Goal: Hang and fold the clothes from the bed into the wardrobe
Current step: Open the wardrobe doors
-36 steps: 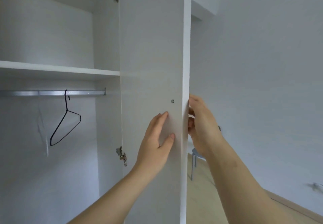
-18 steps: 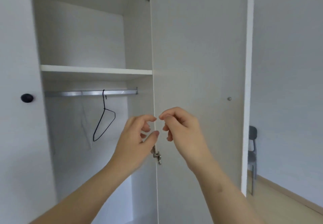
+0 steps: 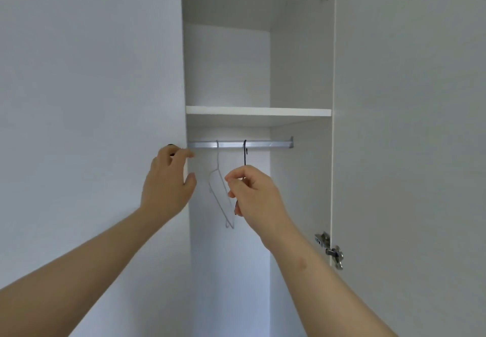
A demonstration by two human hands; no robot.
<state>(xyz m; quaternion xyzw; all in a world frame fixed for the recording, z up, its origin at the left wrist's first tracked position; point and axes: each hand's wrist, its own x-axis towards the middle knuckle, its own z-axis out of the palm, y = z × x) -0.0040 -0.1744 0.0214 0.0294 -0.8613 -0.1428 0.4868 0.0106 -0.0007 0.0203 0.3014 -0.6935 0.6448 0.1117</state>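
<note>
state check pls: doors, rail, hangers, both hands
left door: looks closed.
right door: swung open.
rail: carries two hangers.
white hanger: hooked on rail, untouched.
black hanger: hooked on rail, partly behind right hand.
left hand: on left door's edge, over black knob; grip unclear.
right hand: fingers curled at black hanger; grip unclear.

Inside the tall white wardrobe (image 3: 299, 73), a thin black wire hanger (image 3: 245, 152), hung on the silver metal rail (image 3: 265, 144) beside a pale wire hanger (image 3: 218, 163), is held by the right hand (image 3: 252, 194), while the closed white left door (image 3: 92, 100) is touched at its edge by the left hand (image 3: 165, 181).
</note>
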